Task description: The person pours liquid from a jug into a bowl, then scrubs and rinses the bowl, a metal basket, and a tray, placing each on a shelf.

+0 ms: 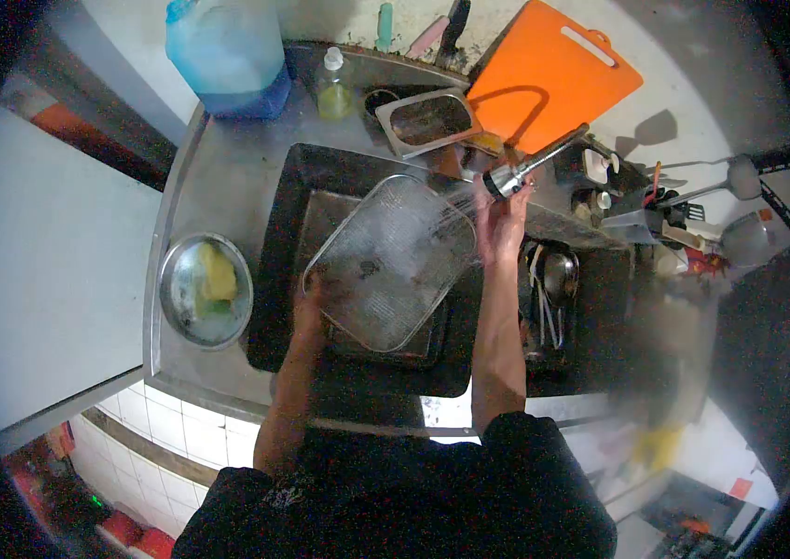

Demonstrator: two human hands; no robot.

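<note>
A rectangular wire mesh basket [395, 270] is tilted over the left sink basin [274, 224], with water spraying onto it. My left hand [309, 303] grips the basket's left edge, its fingers partly hidden in shadow. Beside the basket's upper right edge, my right hand [504, 219] is closed around the metal spray head of the tap [507, 182]. The jet leaves the nozzle toward the left and lands on the mesh.
Left of the basin lies a round metal bowl [171, 298] with a sponge [216, 275]. Behind stand a blue jug [232, 61], a soap bottle [334, 88], a metal pan [427, 123] and an orange board [553, 79]. Utensils [549, 289] fill the right basin.
</note>
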